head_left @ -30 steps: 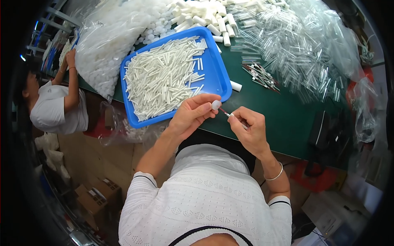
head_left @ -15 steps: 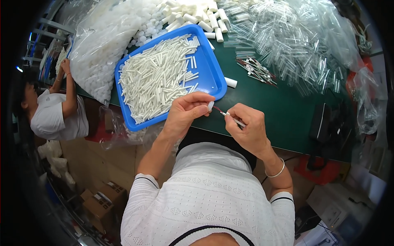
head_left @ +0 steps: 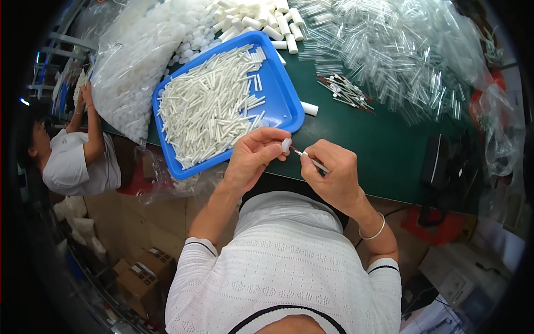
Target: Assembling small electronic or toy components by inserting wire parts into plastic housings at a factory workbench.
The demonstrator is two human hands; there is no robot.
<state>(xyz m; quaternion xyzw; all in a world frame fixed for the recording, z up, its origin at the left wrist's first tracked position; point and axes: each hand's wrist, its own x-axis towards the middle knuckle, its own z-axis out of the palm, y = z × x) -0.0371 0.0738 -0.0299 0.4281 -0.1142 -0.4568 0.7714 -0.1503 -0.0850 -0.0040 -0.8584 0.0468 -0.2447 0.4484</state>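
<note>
Between the thumb and fingers of my left hand is a small white translucent cap. My right hand pinches a thin white stick with dark red wires at its tip, pointing left at the cap. The wire end reaches close to the cap's face; whether it touches or enters cannot be made out. Just left of my hands lies a blue tray heaped with short white rods. A small pile of similar wired sticks rests on the green table.
Clear tubes cover the far right. White cylinders lie behind the tray, one cylinder at its right edge. A plastic bag of white caps stands far left. A black device sits right. Another person works at left.
My right hand has moved slightly left, bringing the wired tip nearer the cap. My left hand has tilted the cap a little. The whole view has shifted slightly.
</note>
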